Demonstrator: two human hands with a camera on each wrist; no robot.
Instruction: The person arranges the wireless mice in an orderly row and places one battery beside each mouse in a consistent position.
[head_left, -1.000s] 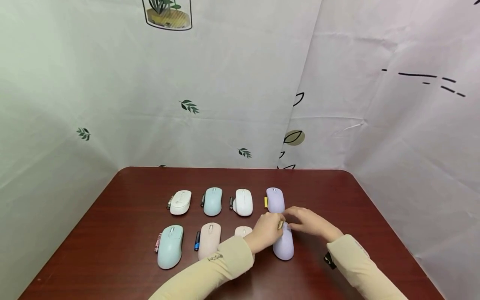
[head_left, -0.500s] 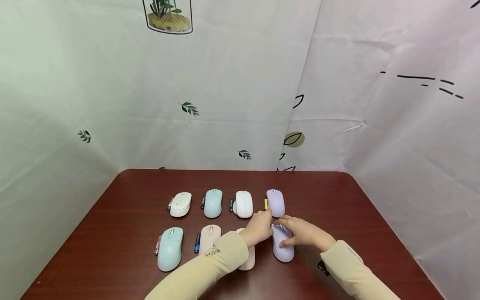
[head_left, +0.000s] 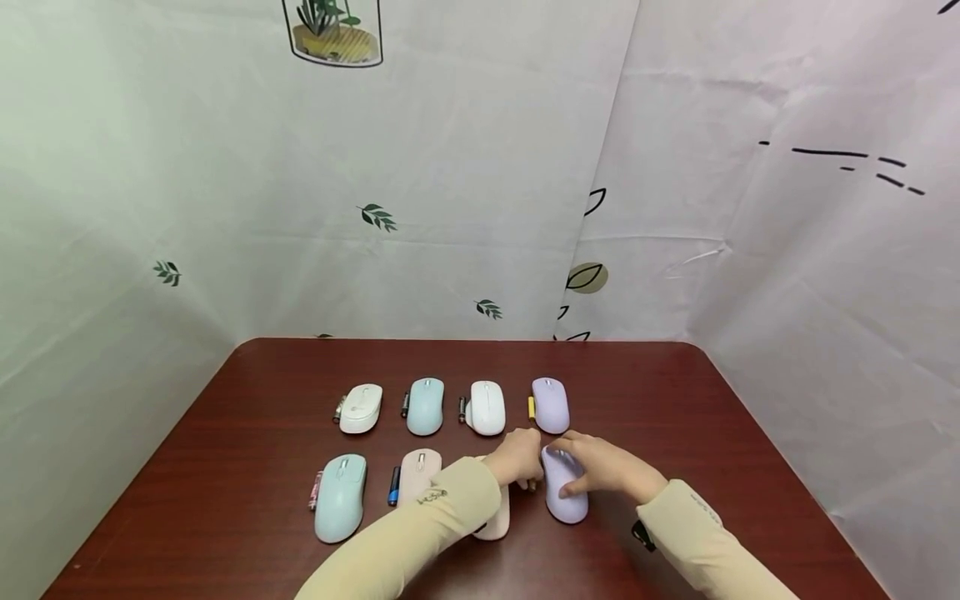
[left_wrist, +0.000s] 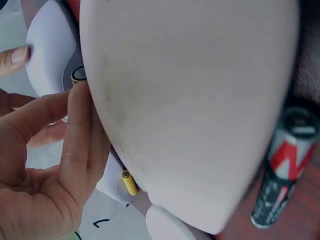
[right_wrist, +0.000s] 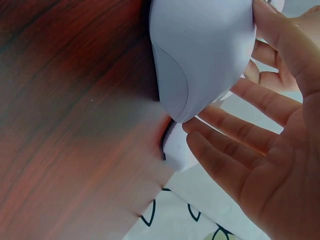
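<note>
My left hand (head_left: 516,456) pinches a battery (left_wrist: 78,74) beside the near purple mouse (head_left: 564,492). Only the battery's dark-ringed end and a gold edge show in the left wrist view; my fingers hide the rest. My right hand (head_left: 606,467) holds that purple mouse, with fingertips at its front end and the thumb on its side. The mouse lies on the table. Beneath my left forearm a pale pink mouse (head_left: 495,523) is partly covered by the sleeve, and a black, red and white battery (left_wrist: 285,172) lies along its side.
In the back row are a white mouse (head_left: 362,408), a blue mouse (head_left: 426,407), another white mouse (head_left: 487,408) and a purple mouse (head_left: 551,406) with a yellow battery (head_left: 531,407). Front left are a mint mouse (head_left: 341,498) and a pink mouse (head_left: 418,475) with a blue-black battery (head_left: 393,486).
My left hand has come left and toward me with the battery, from the purple mouse's front to its left side. My right hand has moved onto that mouse and holds it.
</note>
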